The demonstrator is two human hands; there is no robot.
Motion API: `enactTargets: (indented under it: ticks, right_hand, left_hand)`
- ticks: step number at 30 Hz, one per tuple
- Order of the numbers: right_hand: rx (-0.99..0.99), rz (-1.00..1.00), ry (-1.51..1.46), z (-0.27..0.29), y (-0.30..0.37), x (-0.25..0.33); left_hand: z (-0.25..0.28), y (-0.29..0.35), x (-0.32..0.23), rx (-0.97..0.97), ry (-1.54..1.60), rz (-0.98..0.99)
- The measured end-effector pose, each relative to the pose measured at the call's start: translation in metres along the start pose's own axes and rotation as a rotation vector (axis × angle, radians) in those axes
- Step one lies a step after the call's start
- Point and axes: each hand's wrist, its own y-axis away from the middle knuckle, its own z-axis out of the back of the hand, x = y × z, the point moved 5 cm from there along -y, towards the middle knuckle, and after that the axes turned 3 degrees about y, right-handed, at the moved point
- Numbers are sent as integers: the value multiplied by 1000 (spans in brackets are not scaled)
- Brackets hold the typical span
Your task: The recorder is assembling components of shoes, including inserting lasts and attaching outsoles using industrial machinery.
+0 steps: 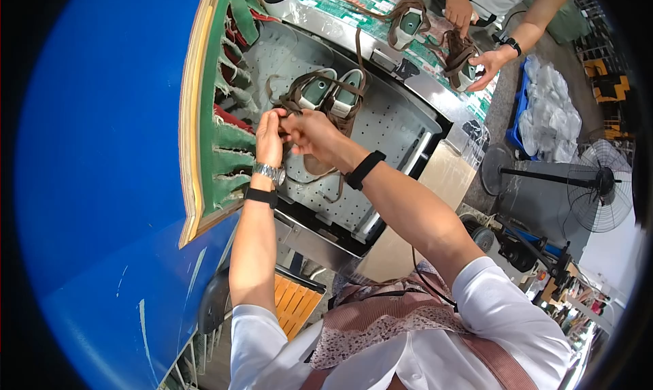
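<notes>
Two brown shoes, a left one (pixel 315 92) and a right one (pixel 345 102), lie side by side on a perforated grey metal tray, with green lasts showing in their openings. Long brown laces trail from them. Over the left shoe, my left hand (pixel 269 143) and my right hand (pixel 316 137) meet, both closed. A brown shoelace (pixel 291 109) seems pinched between their fingers, though the fingers hide most of it. The middle of that shoe is covered by my right hand; its toe shows below.
At left stands a blue machine panel (pixel 102 152) with ragged green flaps (pixel 231 139) beside the tray (pixel 391 118). Across the table, a co-worker's hands (pixel 486 67) handle a brown shoe (pixel 457 56), another shoe (pixel 408 26) beside it. A floor fan (pixel 602 182) and blue crate (pixel 518 111) stand right.
</notes>
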Motion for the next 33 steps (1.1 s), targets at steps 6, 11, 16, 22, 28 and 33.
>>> enactTargets:
  ticks: [6, 11, 16, 22, 28, 33]
  right_hand:
    - [51, 28, -15, -17, 16, -11]
    - [28, 85, 226, 12, 12, -13]
    - [69, 171, 118, 16, 16, -16]
    - [-138, 572, 1066, 16, 19, -6]
    - [-21, 198, 218, 16, 11, -13]
    - [-195, 445, 946, 29, 24, -4]
  left_hand:
    - [11, -3, -4, 8, -180, 124]
    - [-4, -5, -7, 8, -188, 223]
    - [-13, -6, -14, -95, -78, 344]
    - [-4, -10, -10, -85, -141, 437]
    - [-18, -7, -15, -54, -258, 252]
    - [-14, -10, -11, 12, -250, 287]
